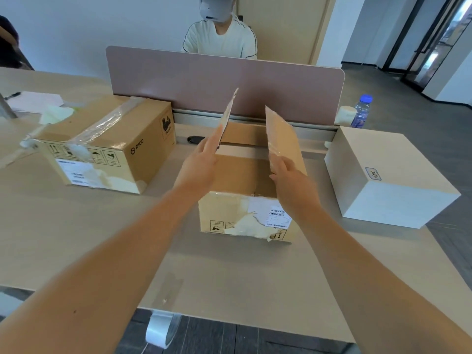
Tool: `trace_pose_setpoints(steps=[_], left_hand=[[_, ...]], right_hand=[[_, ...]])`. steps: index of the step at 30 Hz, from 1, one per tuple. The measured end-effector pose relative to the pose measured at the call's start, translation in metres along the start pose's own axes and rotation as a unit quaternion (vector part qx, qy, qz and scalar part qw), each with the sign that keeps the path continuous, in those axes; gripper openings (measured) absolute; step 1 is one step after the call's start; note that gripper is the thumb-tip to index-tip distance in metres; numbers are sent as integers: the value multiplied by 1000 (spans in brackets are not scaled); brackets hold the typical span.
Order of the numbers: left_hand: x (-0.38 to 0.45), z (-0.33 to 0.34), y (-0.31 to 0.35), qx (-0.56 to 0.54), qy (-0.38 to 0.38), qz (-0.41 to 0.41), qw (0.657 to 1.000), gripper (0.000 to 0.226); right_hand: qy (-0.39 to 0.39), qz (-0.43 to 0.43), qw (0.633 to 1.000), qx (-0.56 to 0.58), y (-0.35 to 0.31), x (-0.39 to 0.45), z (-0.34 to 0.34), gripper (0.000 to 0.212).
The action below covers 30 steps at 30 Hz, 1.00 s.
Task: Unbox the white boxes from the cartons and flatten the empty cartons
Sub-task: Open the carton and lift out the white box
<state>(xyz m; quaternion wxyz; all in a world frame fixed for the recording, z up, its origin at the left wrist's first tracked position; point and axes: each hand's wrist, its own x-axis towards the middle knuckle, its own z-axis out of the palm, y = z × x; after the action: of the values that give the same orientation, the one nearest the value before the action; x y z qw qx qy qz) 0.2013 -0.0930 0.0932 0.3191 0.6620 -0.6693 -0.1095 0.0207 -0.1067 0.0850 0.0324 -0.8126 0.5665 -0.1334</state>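
A brown carton (237,213) with torn labels stands in the middle of the table, its two long top flaps raised. My left hand (204,159) lies flat against the left flap (228,116), fingers straight. My right hand (288,175) grips the lower edge of the right flap (281,134). The inner short flaps still cover the carton's inside. A second carton (107,146), taped shut and marked PICO, sits to the left. A white box (383,180) with a small label rests on the table at the right.
A pink desk divider (178,83) runs behind the cartons, and a person in a white shirt (222,39) sits beyond it. A water bottle (361,112) and a white cup (346,114) stand at the back right. Papers and tape scraps (51,111) lie far left.
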Motion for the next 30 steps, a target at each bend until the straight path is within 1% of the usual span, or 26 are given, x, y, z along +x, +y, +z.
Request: trace_pose_setpoints(steps=[1, 2, 3, 4, 5, 6, 7, 8, 9, 10, 11, 13, 16, 19, 20, 22, 24, 28, 30], left_hand=[[0, -3, 4, 75, -6, 29, 997, 74], [0, -6, 6, 156, -10, 60, 986, 80], [0, -9, 7, 240, -16, 93, 966, 83], [0, -10, 8, 322, -23, 124, 938, 81], [0, -11, 9, 401, -29, 150, 903, 73], [-1, -11, 12, 468, -34, 166, 867, 63], [-2, -11, 16, 522, -35, 168, 835, 54], [-4, -11, 20, 563, -32, 154, 811, 48], [-5, -11, 24, 589, -29, 132, 797, 45], [-6, -11, 27, 604, -27, 106, 789, 42], [-7, -10, 29, 614, -26, 79, 785, 41], [-9, -8, 31, 621, -28, 30, 782, 46], [-8, -4, 30, 614, -51, -35, 787, 64], [0, 0, 24, 632, -83, -76, 767, 81], [5, 3, 20, 629, -95, -91, 766, 85], [12, 10, 12, 592, -119, -121, 788, 88], [20, 19, 3, 533, -132, -140, 824, 89], [37, 35, -15, 369, -149, -206, 894, 88], [43, 41, -25, 284, -162, -238, 915, 89]], right_hand=[[3, -12, 999, -32, -2, -1, -4, 53], [7, -23, 997, -74, -1, -2, -6, 55], [9, -30, 993, -113, -2, -2, -11, 51], [5, -35, 990, -140, -4, -2, -15, 45], [4, -39, 985, -170, -4, -4, -18, 39], [28, -47, 976, -211, -3, -5, -18, 36], [60, -44, 969, -237, -3, -4, -19, 34], [70, -27, 963, -259, -6, -5, -25, 32], [84, -11, 953, -291, -7, -6, -30, 28], [49, 10, 945, -323, -8, -9, -36, 23], [31, 17, 939, -343, -6, -10, -35, 25], [-10, 46, 927, -372, 2, -11, -37, 39], [-48, 86, 904, -416, 16, -14, -37, 45], [-77, 142, 902, -402, 27, -9, -33, 57], [-82, 162, 905, -384, 29, -6, -30, 61], [-99, 195, 916, -336, 31, 1, -22, 69], [-116, 223, 928, -275, 32, 9, -11, 75], [-131, 265, 942, -162, 33, 29, 12, 76], [-132, 290, 942, -107, 34, 38, 24, 80]])
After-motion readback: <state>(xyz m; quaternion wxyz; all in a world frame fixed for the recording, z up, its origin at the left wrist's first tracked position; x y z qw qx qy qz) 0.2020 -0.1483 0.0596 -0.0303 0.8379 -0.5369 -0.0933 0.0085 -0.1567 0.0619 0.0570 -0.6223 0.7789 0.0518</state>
